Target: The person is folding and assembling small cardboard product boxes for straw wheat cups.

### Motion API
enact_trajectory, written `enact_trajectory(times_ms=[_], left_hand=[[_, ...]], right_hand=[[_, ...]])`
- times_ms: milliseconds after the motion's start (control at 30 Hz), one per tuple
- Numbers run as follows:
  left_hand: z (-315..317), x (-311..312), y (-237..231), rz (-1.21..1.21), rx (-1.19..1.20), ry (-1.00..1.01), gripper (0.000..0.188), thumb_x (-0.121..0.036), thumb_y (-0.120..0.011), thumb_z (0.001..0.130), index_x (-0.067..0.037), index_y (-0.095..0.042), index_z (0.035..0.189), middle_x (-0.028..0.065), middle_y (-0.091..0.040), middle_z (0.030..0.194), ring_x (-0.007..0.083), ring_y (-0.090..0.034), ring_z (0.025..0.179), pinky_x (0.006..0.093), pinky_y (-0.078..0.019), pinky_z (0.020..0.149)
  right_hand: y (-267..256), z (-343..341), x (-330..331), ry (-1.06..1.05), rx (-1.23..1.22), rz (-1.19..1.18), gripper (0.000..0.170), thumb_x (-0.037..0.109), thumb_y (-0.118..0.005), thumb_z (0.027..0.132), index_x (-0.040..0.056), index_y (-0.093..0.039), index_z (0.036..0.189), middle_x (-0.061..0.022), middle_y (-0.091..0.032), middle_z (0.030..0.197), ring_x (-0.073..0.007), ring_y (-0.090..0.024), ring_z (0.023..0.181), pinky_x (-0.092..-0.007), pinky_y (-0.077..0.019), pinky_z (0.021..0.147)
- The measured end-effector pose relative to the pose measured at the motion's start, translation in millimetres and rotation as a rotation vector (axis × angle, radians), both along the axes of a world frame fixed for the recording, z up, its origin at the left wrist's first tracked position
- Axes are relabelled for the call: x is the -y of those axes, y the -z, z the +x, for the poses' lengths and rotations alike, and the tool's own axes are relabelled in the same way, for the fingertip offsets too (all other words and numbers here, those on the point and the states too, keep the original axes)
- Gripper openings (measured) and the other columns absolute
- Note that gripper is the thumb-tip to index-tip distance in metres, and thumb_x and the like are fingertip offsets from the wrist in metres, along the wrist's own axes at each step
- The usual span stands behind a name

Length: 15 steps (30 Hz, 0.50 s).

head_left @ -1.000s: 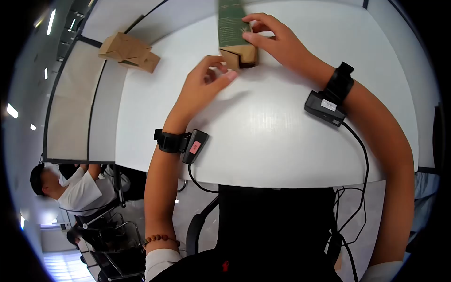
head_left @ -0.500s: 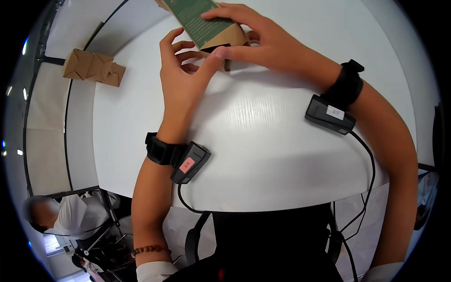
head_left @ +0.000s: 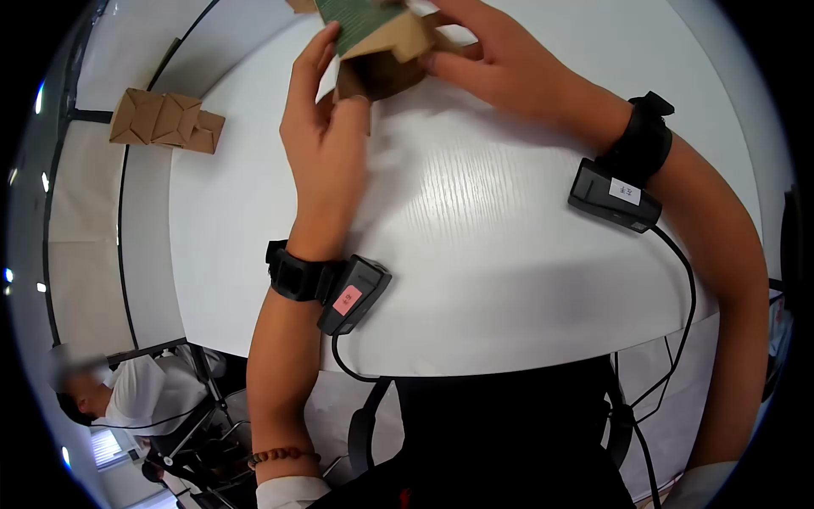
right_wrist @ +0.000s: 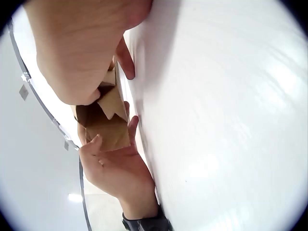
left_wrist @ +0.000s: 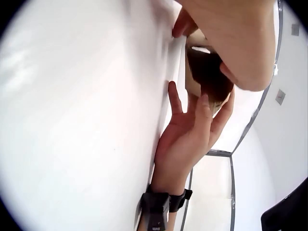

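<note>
A green and brown cardboard box [head_left: 390, 44] is at the top of the head view, its open end facing the person. The left hand [head_left: 326, 157] holds the box's left side, thumb at the edge of the opening. From the right, the right hand [head_left: 513, 76] grips the box with its thumb at a brown flap. The right wrist view shows the hollow inside of the box [right_wrist: 113, 132], a jagged flap, and the left hand [right_wrist: 120, 171] supporting it below. In the left wrist view, the right hand [left_wrist: 185, 139] has its fingers around the dark opening.
Brown cardboard boxes [head_left: 161, 119] stand at the left by the partition. The white table [head_left: 475, 271] has a curved front edge. Cables hang from both wrist cameras. Another person in a white shirt [head_left: 140, 394] sits at the lower left, beyond the partition.
The left hand has come from beside the box onto its side. The box has tilted, and its opening is now wider and turned toward the person. The right thumb has moved to the flap.
</note>
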<state>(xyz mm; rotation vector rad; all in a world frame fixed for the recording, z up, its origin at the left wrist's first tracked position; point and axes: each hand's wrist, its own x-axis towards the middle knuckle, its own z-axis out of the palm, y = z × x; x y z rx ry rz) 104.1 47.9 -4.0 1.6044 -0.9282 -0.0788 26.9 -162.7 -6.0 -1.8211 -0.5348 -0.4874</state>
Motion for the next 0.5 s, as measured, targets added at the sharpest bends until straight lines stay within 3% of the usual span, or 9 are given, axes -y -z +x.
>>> enact_trajectory(times_ms=[67,233,333,400,433,500], left_hand=[[1,-2,1,-0.032,0.011,0.02,0.048,-0.006,-0.054,0.098,-0.005,-0.052,0.146,0.0158,-0.062,0.134,0.0215,-0.069,0.105,0.0312,-0.0605,0.081],[-11,4,-2,-0.039,0.055,-0.039,0.038,-0.014,-0.05,0.108,-0.007,-0.054,0.145,0.0156,-0.065,0.127,0.0177,-0.072,0.089,0.03,-0.0627,0.074],[-15,4,1,-0.081,0.063,-0.028,0.034,-0.009,-0.056,0.105,-0.006,-0.055,0.139,0.0084,-0.06,0.115,0.0131,-0.07,0.079,0.024,-0.0584,0.064],[-16,4,-2,-0.055,0.064,-0.053,0.035,-0.005,-0.062,0.101,-0.006,-0.056,0.135,0.0038,-0.052,0.109,0.0093,-0.066,0.072,0.0204,-0.0531,0.057],[-14,3,-1,-0.044,0.06,-0.009,0.044,-0.006,-0.071,0.096,-0.006,-0.056,0.137,0.0059,-0.052,0.111,0.0097,-0.066,0.071,0.0216,-0.0536,0.057],[-16,-2,-6,0.086,0.213,0.039,0.056,-0.006,-0.075,0.092,-0.007,-0.051,0.142,0.0053,-0.05,0.111,0.0119,-0.068,0.076,0.0235,-0.056,0.064]], right_hand=[[-4,-7,-3,0.054,-0.11,0.12,0.076,-0.005,-0.056,0.094,0.0053,-0.02,0.16,-0.0181,-0.042,0.147,-0.0291,-0.049,0.135,-0.0379,-0.0553,0.103],[-5,-12,0,-0.001,-0.034,0.008,0.08,-0.007,-0.059,0.089,0.006,-0.022,0.159,-0.0211,-0.036,0.153,-0.0309,-0.045,0.14,-0.039,-0.0533,0.108],[3,-11,-3,0.013,0.043,-0.06,0.08,-0.01,-0.059,0.087,0.0072,-0.026,0.158,-0.0217,-0.034,0.155,-0.0327,-0.043,0.143,-0.0396,-0.0522,0.11],[4,1,3,0.105,0.125,-0.297,0.079,-0.012,-0.058,0.087,0.008,-0.029,0.157,-0.0215,-0.033,0.156,-0.0331,-0.043,0.144,-0.04,-0.0512,0.111],[2,4,3,0.045,0.1,-0.227,0.078,-0.012,-0.058,0.087,0.0082,-0.03,0.157,-0.0216,-0.033,0.156,-0.033,-0.043,0.144,-0.0403,-0.051,0.111],[1,1,2,-0.061,0.029,-0.084,0.077,-0.013,-0.058,0.087,0.0087,-0.032,0.156,-0.0218,-0.033,0.156,-0.0328,-0.044,0.143,-0.0409,-0.0505,0.112]])
